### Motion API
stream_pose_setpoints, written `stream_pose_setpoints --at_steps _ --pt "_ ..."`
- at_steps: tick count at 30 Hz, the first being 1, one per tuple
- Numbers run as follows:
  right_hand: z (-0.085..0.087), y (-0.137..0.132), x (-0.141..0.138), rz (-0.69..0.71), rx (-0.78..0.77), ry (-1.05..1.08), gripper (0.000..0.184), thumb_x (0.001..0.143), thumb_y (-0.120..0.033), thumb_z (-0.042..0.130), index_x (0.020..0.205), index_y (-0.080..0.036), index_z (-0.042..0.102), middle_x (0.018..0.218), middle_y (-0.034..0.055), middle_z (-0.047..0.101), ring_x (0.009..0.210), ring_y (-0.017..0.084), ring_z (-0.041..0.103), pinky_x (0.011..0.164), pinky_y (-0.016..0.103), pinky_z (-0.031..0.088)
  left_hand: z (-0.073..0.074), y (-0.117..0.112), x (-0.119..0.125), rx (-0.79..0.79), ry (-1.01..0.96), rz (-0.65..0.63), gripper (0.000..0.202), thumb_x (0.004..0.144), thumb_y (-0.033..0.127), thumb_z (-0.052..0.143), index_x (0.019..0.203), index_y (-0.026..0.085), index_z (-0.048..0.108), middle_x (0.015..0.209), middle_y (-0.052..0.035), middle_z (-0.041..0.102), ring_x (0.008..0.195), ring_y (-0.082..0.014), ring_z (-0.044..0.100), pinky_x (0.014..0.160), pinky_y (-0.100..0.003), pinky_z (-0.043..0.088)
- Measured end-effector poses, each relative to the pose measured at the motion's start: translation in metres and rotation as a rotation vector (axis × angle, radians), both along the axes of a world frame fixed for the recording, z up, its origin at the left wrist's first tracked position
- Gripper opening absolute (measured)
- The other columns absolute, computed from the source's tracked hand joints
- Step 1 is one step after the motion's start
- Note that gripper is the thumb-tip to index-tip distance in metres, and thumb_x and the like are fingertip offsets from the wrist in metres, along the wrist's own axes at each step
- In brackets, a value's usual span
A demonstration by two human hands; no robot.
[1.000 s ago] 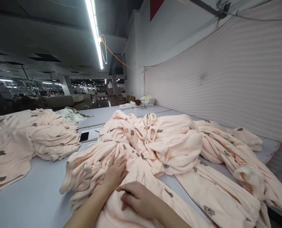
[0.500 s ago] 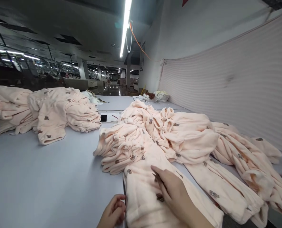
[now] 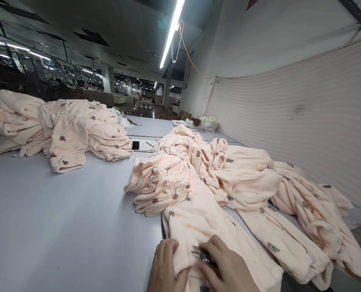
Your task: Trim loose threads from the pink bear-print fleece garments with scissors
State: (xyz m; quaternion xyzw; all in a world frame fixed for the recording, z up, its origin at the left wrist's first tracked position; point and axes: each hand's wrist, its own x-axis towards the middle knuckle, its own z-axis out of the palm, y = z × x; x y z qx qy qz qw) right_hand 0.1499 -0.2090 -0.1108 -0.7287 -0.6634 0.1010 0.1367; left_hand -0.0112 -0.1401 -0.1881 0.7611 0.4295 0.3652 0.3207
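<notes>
My right hand (image 3: 229, 268) is closed around a small pair of thread snips (image 3: 208, 258), with the metal blades pointing left above the cloth. Beneath both hands lies a pale pink plush garment (image 3: 195, 219) with small brown printed figures. My left hand (image 3: 165, 265) grips its left edge, fingers on top and thumb against a fold. Just beyond, a stack of bunched pink garments (image 3: 160, 182) rests on the table. The lower part of the garment runs out of view at the bottom.
More pink garments (image 3: 247, 170) spread to the right, some hanging over the table edge. Another heap (image 3: 71, 129) lies at the left on the pale table (image 3: 77, 219). A dark phone-like object (image 3: 135, 145) and a paper stack (image 3: 208, 124) sit farther back. A striped sheet (image 3: 289, 113) hangs along the right.
My left hand has moved up and right onto the garment and now grips its edge. The right hand has lowered, bringing the snips into clear sight. The view has shifted slightly.
</notes>
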Motion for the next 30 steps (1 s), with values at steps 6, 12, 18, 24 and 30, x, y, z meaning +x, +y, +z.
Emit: stream_pose_setpoints --at_steps 6,12,18,24,30 --pt "-0.014 0.008 -0.002 -0.068 0.191 -0.225 0.022 0.079 -0.016 0.048 0.097 -0.026 0.055 0.087 0.0015 0.064 0.066 0.018 0.065 0.056 0.025 0.043 -0.004 0.007 -0.001 0.109 -0.096 -0.003 0.041 0.066 0.006 0.05 0.104 0.02 0.057 0.113 -0.0127 0.057 0.111 -0.0289 0.049 0.098 -0.042 0.039" --pt "-0.011 0.031 0.006 -0.197 0.328 -0.168 0.01 0.076 -0.018 0.047 0.085 -0.022 0.05 0.069 -0.0004 0.064 0.059 0.019 0.061 0.053 0.026 0.04 0.033 0.029 0.002 -0.687 -0.484 -0.356 0.031 0.075 0.026 0.052 0.1 0.017 0.068 0.091 -0.0077 0.071 0.09 -0.0266 0.061 0.081 -0.036 0.046" --pt "0.004 0.034 0.002 -0.151 0.292 0.129 0.015 0.081 -0.022 0.051 0.092 -0.025 0.06 0.086 0.0001 0.065 0.075 0.016 0.064 0.065 0.023 0.046 0.053 0.045 0.002 -1.15 -0.933 -0.5 0.02 0.076 0.022 0.058 0.09 0.014 0.071 0.087 -0.0065 0.073 0.096 -0.0246 0.061 0.087 -0.032 0.042" --pt "0.006 0.025 -0.009 -0.057 0.288 0.114 0.026 0.089 -0.03 0.046 0.108 -0.028 0.063 0.092 0.0016 0.065 0.079 0.018 0.065 0.068 0.025 0.046 0.049 0.047 0.001 -1.229 -1.042 -0.574 0.023 0.083 0.018 0.053 0.096 0.013 0.072 0.092 -0.0089 0.073 0.106 -0.026 0.058 0.098 -0.036 0.035" --pt "0.019 0.027 -0.007 -0.103 0.199 0.244 0.021 0.088 -0.031 0.05 0.099 -0.025 0.067 0.09 0.0022 0.066 0.083 0.018 0.065 0.071 0.023 0.047 0.051 0.048 0.001 -1.366 -1.12 -0.695 0.031 0.086 0.022 0.048 0.106 0.012 0.07 0.098 -0.0103 0.073 0.108 -0.0285 0.058 0.103 -0.041 0.031"
